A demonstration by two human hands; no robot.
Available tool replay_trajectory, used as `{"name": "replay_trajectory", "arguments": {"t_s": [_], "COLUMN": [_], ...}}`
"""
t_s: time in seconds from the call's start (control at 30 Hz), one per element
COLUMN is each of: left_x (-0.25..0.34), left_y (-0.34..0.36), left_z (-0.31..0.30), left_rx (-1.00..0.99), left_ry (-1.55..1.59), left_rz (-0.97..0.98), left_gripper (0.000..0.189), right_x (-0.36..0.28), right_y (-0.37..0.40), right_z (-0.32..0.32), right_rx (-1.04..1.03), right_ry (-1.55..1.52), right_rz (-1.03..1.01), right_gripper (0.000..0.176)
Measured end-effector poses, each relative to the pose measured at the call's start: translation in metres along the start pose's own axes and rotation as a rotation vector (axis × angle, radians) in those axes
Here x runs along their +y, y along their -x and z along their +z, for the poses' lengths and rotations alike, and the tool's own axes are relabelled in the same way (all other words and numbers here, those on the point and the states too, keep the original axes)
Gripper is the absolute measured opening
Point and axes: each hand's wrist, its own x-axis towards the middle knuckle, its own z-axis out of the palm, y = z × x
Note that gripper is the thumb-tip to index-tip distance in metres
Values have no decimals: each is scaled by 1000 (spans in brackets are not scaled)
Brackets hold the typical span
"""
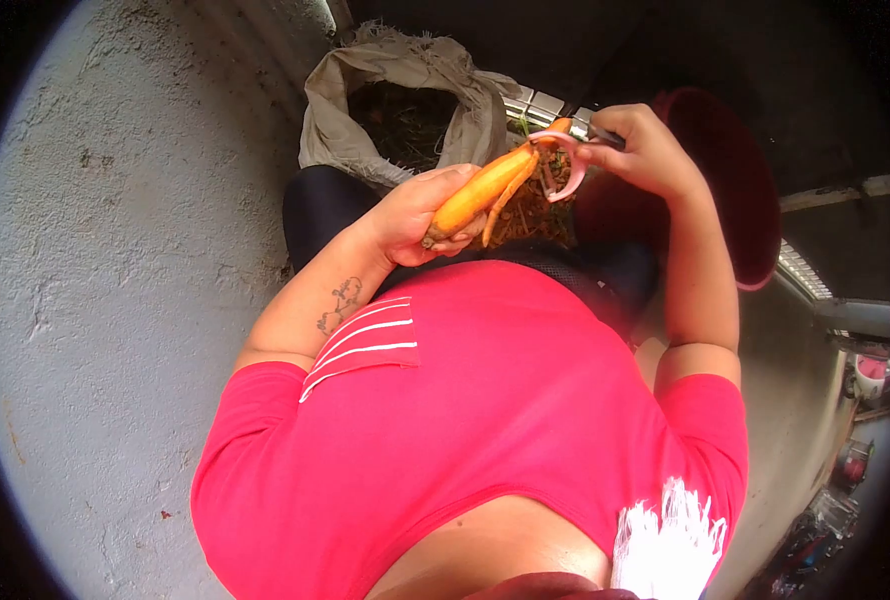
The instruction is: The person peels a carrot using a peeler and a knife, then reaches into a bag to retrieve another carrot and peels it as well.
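Note:
My left hand (427, 215) is closed around the thick end of a carrot (485, 195), which points up and to the right. A strip of peel (508, 203) hangs from the carrot's side. In my right hand (645, 150) is a Y-shaped peeler (575, 168) with a pink head and a dark handle. The peeler's head lies against the carrot near its thin end. Beneath the carrot there is a heap of orange peelings (540, 222), partly hidden by my hands and the carrot.
An open white woven sack (325, 125) with dark plant matter inside stands beyond my left hand. To the right is a dark red round tub (755, 200). A rough grey wall (125, 300) runs along my left. Various items (855, 460) lie at the far right.

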Motion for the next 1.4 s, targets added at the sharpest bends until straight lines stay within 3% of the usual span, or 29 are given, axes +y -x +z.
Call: {"name": "replay_trajectory", "arguments": {"t_s": [0.17,0.3,0.37,0.47,0.5,0.6,0.73,0.97,1.07,1.13,1.27,1.4], "left_x": [0,3,1,-10,-19,-29,-33,-22,-18,-9,2,9], "left_y": [-3,-19,-28,-48,-53,-60,-61,-34,-21,-14,-2,1], "left_z": [-19,-34,-44,-34,-45,-18,-9,-7,-6,-5,-2,-9], "left_rx": [-1,74,53,249,158,377,417,265,177,77,40,-124], "left_ry": [15,-58,-91,9,69,119,242,219,161,115,75,73], "left_rz": [-6,61,90,69,73,52,93,-53,-51,-52,-24,36], "left_gripper": [45,54,59,56,51,46,42,40,42,45,47,53], "right_x": [49,54,42,17,3,-32,-43,-36,-27,-7,29,47], "right_y": [-4,1,5,8,5,-1,-6,-3,0,3,7,14], "right_z": [-10,-12,-2,25,32,49,56,39,19,10,-8,-14], "right_rx": [67,164,212,190,127,58,1,5,-15,88,163,243], "right_ry": [66,465,368,92,145,164,206,179,184,173,209,354], "right_rz": [178,569,479,250,193,86,55,-1,94,72,242,475], "right_gripper": [43,44,41,38,40,46,46,47,44,43,44,48]}}
